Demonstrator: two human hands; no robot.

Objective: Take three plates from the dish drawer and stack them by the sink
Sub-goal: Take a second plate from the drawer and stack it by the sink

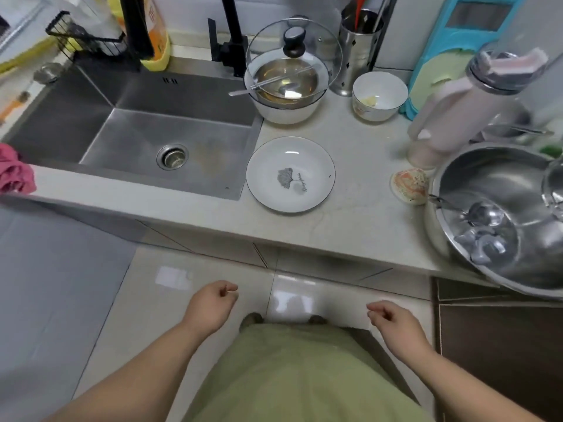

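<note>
A white plate [290,174] with a dark rim and a grey leaf print lies on the pale counter [359,214], just right of the steel sink [146,129]. Whether more plates lie under it I cannot tell. Both my hands hang low in front of my body, well below the counter edge and away from the plate. My left hand [210,306] is loosely curled and holds nothing. My right hand [393,322] is curled the same way, with nothing in it. The cabinet fronts [231,248] under the counter look closed; no drawer stands out.
Behind the plate stands a white pot with a glass lid [292,65] leaning on it, a small white bowl [379,95] and a steel utensil holder [358,50]. A large steel basin [499,220] overhangs the counter at right. A black tap [231,41] rises behind the sink.
</note>
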